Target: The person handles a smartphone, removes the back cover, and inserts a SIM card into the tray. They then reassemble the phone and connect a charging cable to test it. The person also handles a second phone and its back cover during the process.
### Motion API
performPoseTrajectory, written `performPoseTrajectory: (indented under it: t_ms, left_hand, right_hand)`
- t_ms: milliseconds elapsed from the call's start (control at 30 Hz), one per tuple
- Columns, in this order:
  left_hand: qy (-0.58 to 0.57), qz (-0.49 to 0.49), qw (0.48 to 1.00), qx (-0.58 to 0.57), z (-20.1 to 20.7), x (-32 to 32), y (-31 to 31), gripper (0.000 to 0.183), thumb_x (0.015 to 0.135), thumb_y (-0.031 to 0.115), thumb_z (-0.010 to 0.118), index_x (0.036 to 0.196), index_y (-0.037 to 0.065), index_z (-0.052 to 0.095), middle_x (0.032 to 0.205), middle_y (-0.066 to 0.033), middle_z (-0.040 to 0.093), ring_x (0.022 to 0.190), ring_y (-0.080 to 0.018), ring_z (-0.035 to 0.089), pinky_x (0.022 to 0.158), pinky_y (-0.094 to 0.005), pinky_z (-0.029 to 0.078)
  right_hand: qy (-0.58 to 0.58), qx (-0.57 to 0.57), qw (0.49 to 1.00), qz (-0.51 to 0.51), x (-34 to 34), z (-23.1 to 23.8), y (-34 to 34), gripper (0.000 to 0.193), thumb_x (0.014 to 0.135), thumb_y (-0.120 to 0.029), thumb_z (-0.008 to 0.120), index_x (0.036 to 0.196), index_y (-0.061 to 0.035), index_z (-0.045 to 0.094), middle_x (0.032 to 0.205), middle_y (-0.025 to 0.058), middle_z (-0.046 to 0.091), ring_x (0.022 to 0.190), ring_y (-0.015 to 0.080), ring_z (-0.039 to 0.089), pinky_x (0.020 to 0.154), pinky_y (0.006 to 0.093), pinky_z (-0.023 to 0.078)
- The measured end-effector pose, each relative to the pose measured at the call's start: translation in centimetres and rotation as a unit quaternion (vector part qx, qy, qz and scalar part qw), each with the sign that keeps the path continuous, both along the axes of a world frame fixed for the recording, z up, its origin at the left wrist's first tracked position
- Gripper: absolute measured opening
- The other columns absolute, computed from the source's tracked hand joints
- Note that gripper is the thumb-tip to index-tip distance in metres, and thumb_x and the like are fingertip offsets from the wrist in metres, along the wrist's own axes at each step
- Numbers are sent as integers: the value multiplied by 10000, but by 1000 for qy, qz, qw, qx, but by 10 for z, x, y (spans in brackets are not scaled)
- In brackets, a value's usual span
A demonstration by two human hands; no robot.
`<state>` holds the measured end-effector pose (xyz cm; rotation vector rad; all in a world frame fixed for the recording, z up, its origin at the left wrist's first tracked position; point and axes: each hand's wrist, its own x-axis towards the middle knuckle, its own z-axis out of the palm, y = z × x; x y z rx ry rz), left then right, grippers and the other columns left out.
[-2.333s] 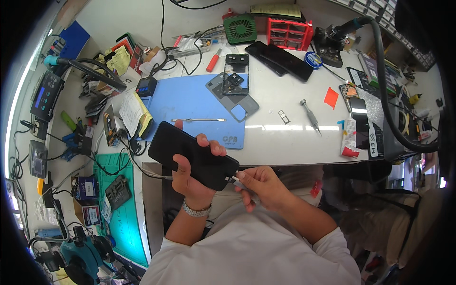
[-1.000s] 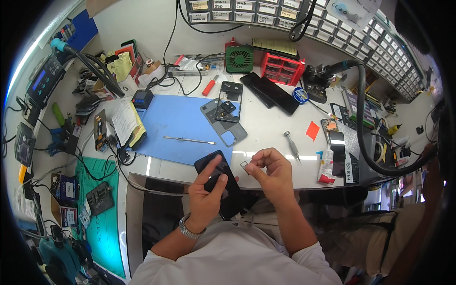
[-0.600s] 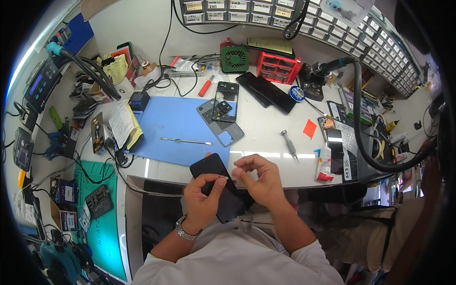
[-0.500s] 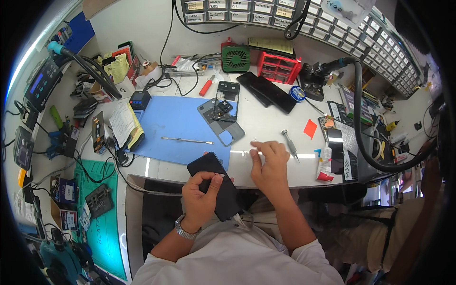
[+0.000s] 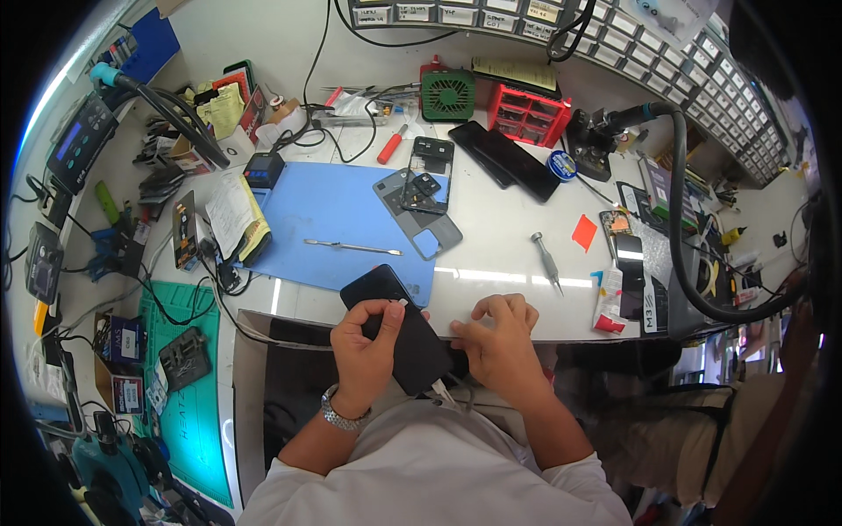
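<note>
My left hand (image 5: 369,337) grips a black smartphone (image 5: 412,358), its thumb lying across the face. A tiny white bit shows by the thumb tip; I cannot make out what it is. The phone is tilted over the bench's front edge, its lower end above my lap. Just right of the phone, my right hand (image 5: 504,351) has loosely bent fingers, with nothing visible in them. On the blue mat (image 5: 303,210) lies a thin metal spudger (image 5: 353,247). Beyond it are a grey phone back cover (image 5: 419,228) and an opened phone body (image 5: 431,156). A grey screwdriver (image 5: 547,261) lies to the right.
Two dark phones (image 5: 513,167) lie farther back, near a red drawer box (image 5: 528,116) and a green fan (image 5: 448,95). A red-handled tool (image 5: 391,147) lies behind the mat. A thick black hose (image 5: 677,237) arches at right, past a white tube (image 5: 608,302).
My right hand has come down and toward the phone, from over the bench to its front edge. My left hand still holds the phone, and the view has shifted slightly.
</note>
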<state>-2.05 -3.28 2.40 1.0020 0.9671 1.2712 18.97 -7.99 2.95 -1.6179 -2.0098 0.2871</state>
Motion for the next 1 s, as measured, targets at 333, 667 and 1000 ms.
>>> performPoseTrajectory:
  t_ms: [333,667,1000]
  left_hand:
    - [0,-11,1000,9,-1,3,-2,170,1075,104,715,1075,-65,698,999,-138,766,947,-289,814,804,-359,681]
    - [132,10,989,69,1,8,-9,142,1024,96,793,1043,-42,766,988,-69,786,912,-114,701,847,-268,574]
    - [233,-6,959,162,9,12,-12,135,980,132,842,999,8,793,899,-57,768,817,-123,666,776,-276,512]
  right_hand:
    - [254,-15,966,-46,3,15,1,180,846,52,822,927,-74,722,929,55,701,874,222,620,856,364,462]
    - [485,-87,869,42,2,21,13,186,902,112,761,1032,-18,784,976,104,761,900,213,719,840,327,562]
    - [396,-47,916,45,-11,24,33,163,897,68,788,1039,-8,767,942,47,754,900,139,671,868,314,532]
